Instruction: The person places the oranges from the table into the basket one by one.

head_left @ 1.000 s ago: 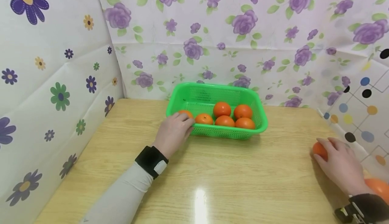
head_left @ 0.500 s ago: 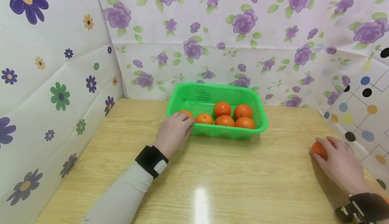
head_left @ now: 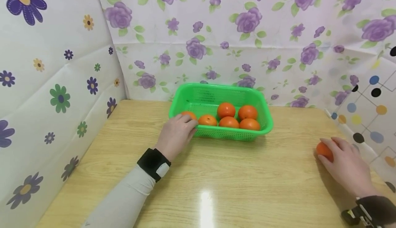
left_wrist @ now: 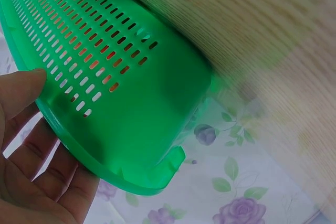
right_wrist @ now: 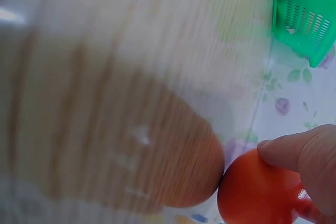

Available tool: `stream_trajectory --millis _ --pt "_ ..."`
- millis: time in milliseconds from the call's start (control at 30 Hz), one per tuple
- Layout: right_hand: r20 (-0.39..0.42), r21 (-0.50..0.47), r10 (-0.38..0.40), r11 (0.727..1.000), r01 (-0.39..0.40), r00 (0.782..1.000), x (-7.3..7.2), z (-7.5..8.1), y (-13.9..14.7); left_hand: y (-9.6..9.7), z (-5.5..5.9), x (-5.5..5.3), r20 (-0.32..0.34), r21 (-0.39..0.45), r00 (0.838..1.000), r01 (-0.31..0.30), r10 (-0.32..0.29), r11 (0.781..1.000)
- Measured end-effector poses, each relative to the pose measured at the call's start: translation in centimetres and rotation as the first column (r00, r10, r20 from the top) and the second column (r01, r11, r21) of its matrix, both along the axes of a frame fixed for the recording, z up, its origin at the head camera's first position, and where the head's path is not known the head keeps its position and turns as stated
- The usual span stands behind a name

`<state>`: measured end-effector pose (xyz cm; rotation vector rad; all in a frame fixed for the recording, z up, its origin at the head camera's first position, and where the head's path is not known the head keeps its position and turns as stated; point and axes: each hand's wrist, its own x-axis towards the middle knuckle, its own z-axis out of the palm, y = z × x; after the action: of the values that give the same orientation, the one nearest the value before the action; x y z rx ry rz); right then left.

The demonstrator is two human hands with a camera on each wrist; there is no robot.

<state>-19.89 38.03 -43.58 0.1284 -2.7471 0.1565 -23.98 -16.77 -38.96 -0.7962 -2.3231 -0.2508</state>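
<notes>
My left hand (head_left: 178, 132) grips the near-left rim of a green plastic basket (head_left: 230, 134). In the left wrist view the thumb (left_wrist: 23, 88) presses the basket's perforated outer wall, and the other fingers reach over the rim. Several oranges (head_left: 226, 110) lie in the basket, mostly along its near side and to the right. One orange (head_left: 189, 115) beside my left fingers is partly covered by them. At the right of the table, my right hand (head_left: 348, 164) holds a single orange (head_left: 323, 151). The right wrist view shows the thumb on this orange (right_wrist: 257, 190).
A wood-grain table (head_left: 247, 180) carries everything. Behind the basket stands a flowered sheet (head_left: 198, 22). Another flowered sheet (head_left: 62, 70) borders the left side, and a dotted sheet (head_left: 368, 118) the right, close to my right hand.
My right hand has shifted very slightly left with its orange. An orange seen behind the right wrist a second ago has gone out of view. The left hand and basket stay put.
</notes>
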Motion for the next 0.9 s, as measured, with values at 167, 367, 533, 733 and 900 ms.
stream_trajectory --millis 167,367,533,733,900 --pt "0.002 -0.001 -0.001 1.0 0.001 1.0 -0.01 0.07 0.0 0.03 0.09 0.09 -0.013 0.006 1.0 0.005 -0.005 1.0" --pt "0.023 0.0 -0.02 1.0 0.02 1.0 0.0 -0.1 0.11 0.16 0.0 0.11 -0.006 -0.002 1.0 -0.003 0.003 1.0" --pt "0.032 -0.006 -0.016 1.0 0.016 0.999 -0.02 0.0 0.13 0.12 -0.01 0.15 -0.005 -0.004 1.0 -0.006 0.006 1.0" --pt "0.02 -0.005 -0.003 1.0 0.003 1.0 -0.14 0.15 -0.06 0.08 0.15 0.29 0.004 -0.01 1.0 -0.016 0.016 1.0" --pt "0.003 -0.019 0.028 0.999 -0.028 1.0 -0.31 0.29 -0.25 -0.02 0.19 0.26 0.017 -0.016 1.0 -0.017 0.017 1.0"
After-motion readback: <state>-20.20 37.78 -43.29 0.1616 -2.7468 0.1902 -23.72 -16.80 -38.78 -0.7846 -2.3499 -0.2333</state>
